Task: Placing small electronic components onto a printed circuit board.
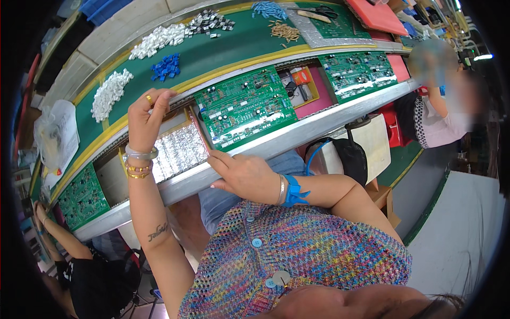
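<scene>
A green circuit board (247,106) full of small parts lies between the two rails of the line in front of me. My left hand (146,118) is over the far rail, left of this board, with its fingers curled together. Anything inside those fingers is hidden. My right hand (247,176) rests on the near rail by the board's near left corner, fingers stretched out and thumb apart, holding nothing I can see. Between my hands, a silvery foil-like sheet (180,151) with a pinkish edge lies in the line.
On the green shelf beyond are piles of white connectors (110,95), blue parts (166,67), black parts (210,22) and brown parts (284,32). More boards (358,74) lie rightward, past a yellow box (308,87). Co-workers sit at both sides, one person's hand (41,213) at far left.
</scene>
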`<state>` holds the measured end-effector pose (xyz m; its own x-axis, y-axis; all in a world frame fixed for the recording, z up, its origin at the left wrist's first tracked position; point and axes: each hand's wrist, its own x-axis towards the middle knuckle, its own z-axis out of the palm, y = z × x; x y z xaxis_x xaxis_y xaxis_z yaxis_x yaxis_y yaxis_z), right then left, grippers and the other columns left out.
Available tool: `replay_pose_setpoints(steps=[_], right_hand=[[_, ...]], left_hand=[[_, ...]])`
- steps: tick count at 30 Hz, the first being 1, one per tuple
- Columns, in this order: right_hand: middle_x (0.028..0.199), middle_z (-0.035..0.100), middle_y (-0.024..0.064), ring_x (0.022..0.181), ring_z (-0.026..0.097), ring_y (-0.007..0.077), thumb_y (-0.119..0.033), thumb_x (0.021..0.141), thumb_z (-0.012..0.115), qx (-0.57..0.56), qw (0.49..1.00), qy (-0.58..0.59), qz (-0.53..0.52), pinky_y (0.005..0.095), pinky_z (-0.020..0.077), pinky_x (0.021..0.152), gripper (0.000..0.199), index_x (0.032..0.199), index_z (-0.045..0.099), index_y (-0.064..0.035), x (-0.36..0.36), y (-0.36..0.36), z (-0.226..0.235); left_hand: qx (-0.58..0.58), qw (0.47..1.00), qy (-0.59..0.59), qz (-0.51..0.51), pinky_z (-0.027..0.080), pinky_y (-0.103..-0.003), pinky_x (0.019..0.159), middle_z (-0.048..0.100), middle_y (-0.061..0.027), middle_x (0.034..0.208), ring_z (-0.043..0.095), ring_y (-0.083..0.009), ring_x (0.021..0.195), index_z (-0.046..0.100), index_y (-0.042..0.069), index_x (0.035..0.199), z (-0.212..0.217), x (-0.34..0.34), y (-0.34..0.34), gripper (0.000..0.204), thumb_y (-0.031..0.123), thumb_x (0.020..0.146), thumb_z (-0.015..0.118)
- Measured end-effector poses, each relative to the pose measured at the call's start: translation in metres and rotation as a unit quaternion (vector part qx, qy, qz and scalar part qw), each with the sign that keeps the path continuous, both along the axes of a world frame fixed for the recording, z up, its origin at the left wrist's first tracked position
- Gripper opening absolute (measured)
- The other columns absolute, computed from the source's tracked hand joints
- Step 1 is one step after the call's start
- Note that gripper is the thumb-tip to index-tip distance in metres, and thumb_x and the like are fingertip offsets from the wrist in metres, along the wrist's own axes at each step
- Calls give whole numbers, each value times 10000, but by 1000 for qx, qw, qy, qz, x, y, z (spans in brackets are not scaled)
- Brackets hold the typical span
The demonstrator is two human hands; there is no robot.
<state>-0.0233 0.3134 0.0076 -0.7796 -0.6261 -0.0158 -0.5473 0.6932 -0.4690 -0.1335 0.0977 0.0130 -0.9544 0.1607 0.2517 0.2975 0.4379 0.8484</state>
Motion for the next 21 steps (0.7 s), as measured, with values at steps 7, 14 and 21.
replay_pose_setpoints(steps=[7,14,21], right_hand=[[1152,574,61,775,640,240,-331,815,613,-31,996,29,-80,338,514,618,407,1124,523,-82,-6,42,-5],[1023,629,47,770,638,252,-321,825,610,-13,989,62,-135,355,507,613,345,1085,543,-105,-14,76,-6],[947,642,51,790,636,261,-311,842,592,-5,988,52,-149,365,506,622,284,1063,561,-136,-20,98,-6]], left_hand=[[-15,1000,11,22,346,-221,538,478,-9,642,450,-73,598,667,-13,903,-3,0,-7,230,186,922,553],[5,1000,2,21,342,-217,532,487,2,652,436,-64,594,665,-18,900,-15,-4,-12,245,193,930,546],[11,1000,-1,13,338,-218,524,488,1,658,431,-62,590,663,-14,898,-21,-8,-12,235,182,934,538]])
